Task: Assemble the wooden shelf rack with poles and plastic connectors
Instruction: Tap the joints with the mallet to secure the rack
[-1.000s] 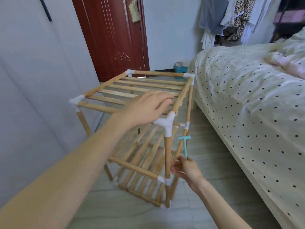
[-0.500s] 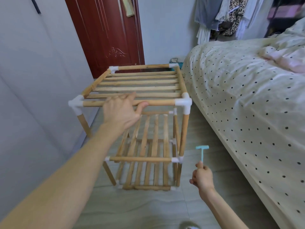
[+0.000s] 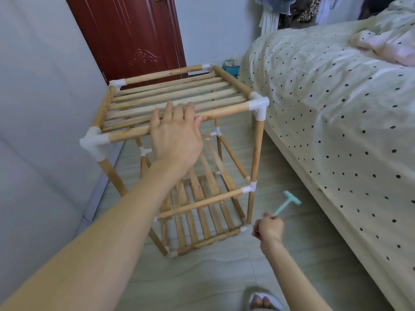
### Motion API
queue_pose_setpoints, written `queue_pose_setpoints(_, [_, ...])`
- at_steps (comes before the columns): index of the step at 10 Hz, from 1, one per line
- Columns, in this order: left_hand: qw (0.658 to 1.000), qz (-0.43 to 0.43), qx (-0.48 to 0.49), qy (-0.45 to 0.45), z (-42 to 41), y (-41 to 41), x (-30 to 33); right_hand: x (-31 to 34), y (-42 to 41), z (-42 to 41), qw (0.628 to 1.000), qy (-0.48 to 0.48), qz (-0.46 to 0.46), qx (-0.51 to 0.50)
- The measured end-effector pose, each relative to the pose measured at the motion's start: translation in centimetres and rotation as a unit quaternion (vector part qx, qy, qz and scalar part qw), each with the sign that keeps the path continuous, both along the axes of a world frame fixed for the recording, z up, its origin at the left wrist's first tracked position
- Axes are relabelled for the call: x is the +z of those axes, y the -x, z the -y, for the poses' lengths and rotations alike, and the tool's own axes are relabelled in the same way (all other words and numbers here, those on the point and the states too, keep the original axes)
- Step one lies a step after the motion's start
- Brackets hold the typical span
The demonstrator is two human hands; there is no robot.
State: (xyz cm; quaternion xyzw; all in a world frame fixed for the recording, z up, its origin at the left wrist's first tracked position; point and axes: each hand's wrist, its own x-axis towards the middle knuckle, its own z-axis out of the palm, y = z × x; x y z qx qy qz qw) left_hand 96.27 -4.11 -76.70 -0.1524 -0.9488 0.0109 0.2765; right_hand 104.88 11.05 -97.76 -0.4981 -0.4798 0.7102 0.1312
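The wooden shelf rack [image 3: 229,110] stands upright on the floor, built of round poles joined by white plastic connectors [image 3: 258,105], with slatted shelves at the top, middle and bottom. My left hand [image 3: 177,135] lies over the top front pole, fingers across the slats and thumb curled under the pole. Low at the right, my right hand [image 3: 268,228] grips the handle of a small teal plastic hammer [image 3: 288,202], its head raised and apart from the rack's front right leg.
A bed [image 3: 336,104] with a dotted cover runs along the right, close to the rack. A grey wall [image 3: 33,108] is at the left and a dark red door [image 3: 132,34] behind. My slippered foot [image 3: 262,303] shows at the bottom edge.
The rack has turned so its front pole now faces me squarely. My left hand shifted along the top front pole. My right hand with the hammer drew away to the right.
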Motion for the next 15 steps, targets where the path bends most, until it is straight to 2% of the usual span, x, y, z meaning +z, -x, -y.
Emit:
queue_pose_setpoints(1, [1.000,-0.004,0.002,0.004,0.3,0.1,-0.3,-1.1,0.2,0.5,0.999,0.017,-0.023,-0.019])
queue_pose_setpoints(2, [1.000,-0.008,0.004,0.004,0.0,0.2,-0.2,-1.9,0.1,0.0,0.992,0.001,-0.028,-0.127])
queue_pose_setpoints(3, [1.000,-0.006,0.007,0.006,-0.1,0.1,-0.1,-1.5,-0.6,1.7,0.995,-0.035,-0.067,0.065])
queue_pose_setpoints(4, [1.000,-0.009,0.008,0.011,0.0,0.0,-0.2,-0.8,0.1,-0.6,0.996,0.000,-0.055,-0.063])
queue_pose_setpoints(5, [1.000,-0.008,0.013,0.011,-0.2,-0.1,0.1,-1.0,-0.3,0.1,0.999,0.014,-0.024,0.018])
queue_pose_setpoints(6, [1.000,-0.010,0.009,0.005,0.0,0.0,0.0,-1.1,-0.8,1.1,0.997,0.018,-0.029,0.069])
queue_pose_setpoints(7, [1.000,-0.008,0.010,0.014,-0.2,0.1,-0.1,-0.9,-0.2,-0.6,0.992,0.029,-0.035,-0.117])
queue_pose_setpoints(8, [1.000,-0.008,0.012,0.014,-0.3,0.1,0.0,-0.5,-0.6,0.5,0.998,0.002,-0.045,0.034])
queue_pose_setpoints(9, [1.000,-0.006,0.013,0.012,-0.1,0.1,0.0,-0.7,-0.5,-0.7,0.999,0.019,-0.041,-0.003])
queue_pose_setpoints(10, [1.000,-0.002,0.017,0.016,-0.3,0.1,0.1,-1.2,-0.5,-1.2,0.996,-0.065,0.052,-0.028])
queue_pose_setpoints(11, [1.000,-0.001,0.016,0.016,-0.3,0.2,0.2,-1.1,-1.6,0.3,0.971,-0.046,0.020,0.233])
queue_pose_setpoints(12, [1.000,0.005,0.018,0.019,-0.4,0.3,0.1,-1.1,-1.1,-1.3,0.994,-0.019,0.017,0.107])
queue_pose_setpoints(13, [1.000,0.003,0.017,0.018,-0.5,0.3,0.1,-1.1,-1.5,-0.9,0.997,0.078,0.003,-0.011])
queue_pose_setpoints(14, [1.000,-0.002,0.009,0.014,-0.3,0.4,0.1,-1.7,-2.5,-0.1,0.986,0.048,-0.022,0.160])
queue_pose_setpoints(15, [1.000,0.004,-0.003,0.005,0.0,0.8,0.3,-0.8,-2.9,-0.3,0.983,0.007,-0.010,0.185])
